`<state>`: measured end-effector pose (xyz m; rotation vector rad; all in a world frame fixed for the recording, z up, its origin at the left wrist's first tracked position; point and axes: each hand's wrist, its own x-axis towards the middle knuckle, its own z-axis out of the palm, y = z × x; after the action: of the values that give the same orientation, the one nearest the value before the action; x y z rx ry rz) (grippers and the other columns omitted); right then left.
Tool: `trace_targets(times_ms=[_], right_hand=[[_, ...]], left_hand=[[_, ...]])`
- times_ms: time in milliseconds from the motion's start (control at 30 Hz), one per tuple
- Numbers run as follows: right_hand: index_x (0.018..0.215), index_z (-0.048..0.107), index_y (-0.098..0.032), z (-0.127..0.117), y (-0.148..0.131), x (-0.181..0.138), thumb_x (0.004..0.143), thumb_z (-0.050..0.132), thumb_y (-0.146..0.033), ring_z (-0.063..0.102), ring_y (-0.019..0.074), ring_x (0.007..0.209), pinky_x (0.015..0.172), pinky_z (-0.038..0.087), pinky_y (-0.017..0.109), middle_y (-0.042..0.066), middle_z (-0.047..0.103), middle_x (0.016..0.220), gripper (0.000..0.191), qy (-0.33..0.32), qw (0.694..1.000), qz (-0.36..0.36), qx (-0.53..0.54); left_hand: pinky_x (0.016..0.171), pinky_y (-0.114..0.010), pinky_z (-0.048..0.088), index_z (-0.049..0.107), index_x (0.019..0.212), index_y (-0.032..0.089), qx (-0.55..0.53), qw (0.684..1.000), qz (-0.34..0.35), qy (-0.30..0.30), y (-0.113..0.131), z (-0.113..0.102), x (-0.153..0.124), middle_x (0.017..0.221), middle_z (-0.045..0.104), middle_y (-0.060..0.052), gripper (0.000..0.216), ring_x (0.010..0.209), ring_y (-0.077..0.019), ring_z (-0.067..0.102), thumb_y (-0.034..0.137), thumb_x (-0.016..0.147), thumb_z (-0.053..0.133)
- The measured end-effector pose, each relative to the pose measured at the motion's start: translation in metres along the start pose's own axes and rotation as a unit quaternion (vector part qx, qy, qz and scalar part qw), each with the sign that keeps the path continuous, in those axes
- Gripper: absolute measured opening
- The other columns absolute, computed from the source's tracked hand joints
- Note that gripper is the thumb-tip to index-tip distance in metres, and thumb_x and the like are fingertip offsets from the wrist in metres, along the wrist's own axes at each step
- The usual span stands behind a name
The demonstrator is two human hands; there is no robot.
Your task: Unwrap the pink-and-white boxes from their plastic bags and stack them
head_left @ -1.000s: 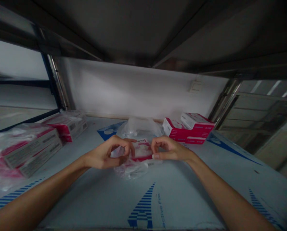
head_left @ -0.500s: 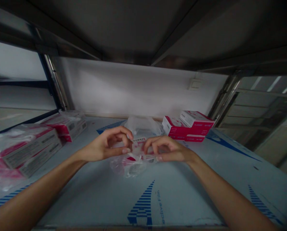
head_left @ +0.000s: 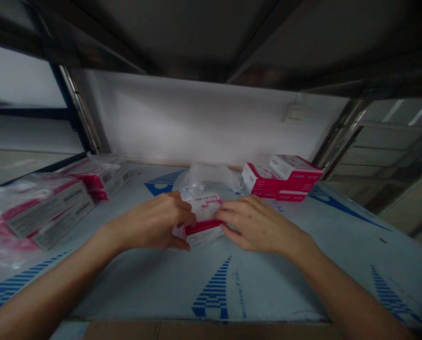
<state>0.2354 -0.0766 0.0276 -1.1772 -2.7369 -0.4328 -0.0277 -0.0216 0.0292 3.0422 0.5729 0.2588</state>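
Box, contents hidden, perhaps partly in clear plastic; left hand and right hand grip its ends.

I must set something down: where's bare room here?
Bare: the pale blue filmed tabletop, in front between left forearm and right forearm, and right of the latter. Crowded: left, red-and-white boxes in clear plastic; middle, left hand and right hand on a red-and-white box; back, crumpled clear plastic and stacked red-and-white boxes.
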Motion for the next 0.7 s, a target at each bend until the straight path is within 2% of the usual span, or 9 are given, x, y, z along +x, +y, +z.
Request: trace_targets(times_ms=[67, 133, 233, 367, 467, 533, 600, 700], right_hand=[[0.116, 0.067, -0.023, 0.004, 0.002, 0.002, 0.091, 0.054, -0.025, 0.063, 0.0188, 0.075, 0.065, 0.039, 0.036, 0.005, 0.073, 0.106, 0.028, -0.001, 0.999, 0.045, -0.022], [0.125, 0.063, -0.022, 0.011, 0.006, 0.005, 0.09, 0.052, -0.021, 0.066, 0.0212, 0.079, 0.067, 0.041, 0.037, 0.007, 0.073, 0.113, 0.037, -0.007, 0.996, 0.078, -0.032], [0.124, 0.063, -0.02, 0.026, 0.017, 0.011, 0.092, 0.048, -0.018, 0.068, 0.0227, 0.086, 0.075, 0.045, 0.04, 0.008, 0.073, 0.116, 0.036, -0.012, 0.994, 0.107, -0.013], [0.116, 0.068, -0.021, 0.042, 0.033, 0.018, 0.093, 0.047, -0.012, 0.065, 0.0202, 0.099, 0.092, 0.045, 0.04, 0.004, 0.074, 0.112, 0.032, 0.029, 0.994, 0.092, 0.055], [0.11, 0.071, -0.02, 0.04, 0.034, 0.02, 0.09, 0.053, -0.012, 0.06, 0.0237, 0.099, 0.089, 0.045, 0.042, 0.005, 0.076, 0.105, 0.028, 0.068, 0.99, 0.115, 0.038], [0.106, 0.072, -0.019, 0.032, 0.026, 0.021, 0.089, 0.058, -0.013, 0.056, 0.0286, 0.103, 0.086, 0.045, 0.045, 0.006, 0.075, 0.107, 0.023, 0.111, 0.986, 0.125, -0.005], [0.104, 0.072, -0.018, 0.024, 0.012, 0.022, 0.09, 0.056, -0.014, 0.054, 0.0302, 0.11, 0.089, 0.045, 0.047, 0.007, 0.074, 0.116, 0.021, 0.153, 0.984, 0.082, -0.029], [0.1, 0.069, -0.017, 0.021, -0.011, 0.024, 0.092, 0.05, -0.012, 0.058, 0.021, 0.104, 0.093, 0.049, 0.038, 0.008, 0.072, 0.114, 0.021, 0.158, 0.986, 0.026, 0.051]], left_hand=[[0.081, -0.038, 0.045, 0.071, 0.105, 0.026, 0.052, 0.997, -0.049, 0.007, -0.001, 0.002, 0.0, 0.091, 0.071, 0.0, 0.044, 0.085, -0.0231, 0.064, 0.053, 0.073, 0.085], [0.084, -0.041, 0.046, 0.069, 0.114, 0.026, 0.087, 0.992, -0.091, 0.015, -0.001, 0.004, 0.003, 0.096, 0.071, -0.003, 0.057, 0.085, -0.0253, 0.065, 0.065, 0.074, 0.078], [0.087, -0.046, 0.047, 0.068, 0.118, 0.024, 0.127, 0.984, -0.121, 0.031, 0.0, 0.01, 0.008, 0.103, 0.069, -0.008, 0.068, 0.088, -0.0289, 0.066, 0.078, 0.076, 0.065], [0.091, -0.052, 0.048, 0.067, 0.12, 0.021, 0.158, 0.978, -0.122, 0.061, -0.003, 0.02, 0.011, 0.111, 0.068, -0.012, 0.082, 0.098, -0.0337, 0.066, 0.088, 0.075, 0.054], [0.088, -0.052, 0.048, 0.071, 0.111, 0.017, 0.182, 0.968, -0.154, 0.079, -0.008, 0.024, 0.012, 0.101, 0.07, -0.013, 0.074, 0.093, -0.0327, 0.067, 0.082, 0.087, 0.044], [0.086, -0.052, 0.048, 0.072, 0.107, 0.016, 0.209, 0.959, -0.151, 0.116, -0.008, 0.024, 0.013, 0.1, 0.07, -0.014, 0.063, 0.096, -0.0346, 0.065, 0.073, 0.092, 0.047], [0.088, -0.052, 0.046, 0.071, 0.106, 0.017, 0.225, 0.955, -0.104, 0.161, -0.006, 0.023, 0.015, 0.105, 0.069, -0.013, 0.045, 0.105, -0.0358, 0.061, 0.057, 0.096, 0.054], [0.089, -0.045, 0.047, 0.069, 0.105, 0.018, 0.186, 0.968, -0.015, 0.167, -0.001, 0.023, 0.019, 0.102, 0.069, -0.01, 0.026, 0.102, -0.0285, 0.062, 0.038, 0.099, 0.054]])
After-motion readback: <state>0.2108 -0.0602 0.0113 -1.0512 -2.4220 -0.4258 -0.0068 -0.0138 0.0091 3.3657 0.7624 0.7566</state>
